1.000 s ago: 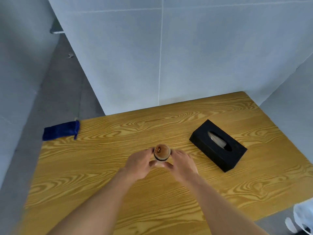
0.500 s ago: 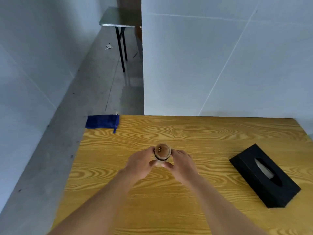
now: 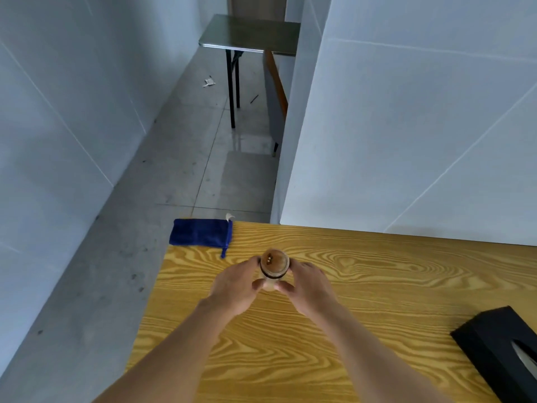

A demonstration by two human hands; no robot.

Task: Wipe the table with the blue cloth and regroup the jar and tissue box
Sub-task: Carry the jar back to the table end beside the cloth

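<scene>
Still both hands, left (image 3: 236,289) and right (image 3: 309,287), grasping jar (image 3: 274,267); only view swung left, cloth (image 3: 200,236) at 10 o'clock untouched, wiping not begun.

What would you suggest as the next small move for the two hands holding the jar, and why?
Probably set the jar down and reach the left hand to the blue cloth. Both hands, the right hand included, have a grip on the jar, while the cloth lies untouched at the table corner.
</scene>
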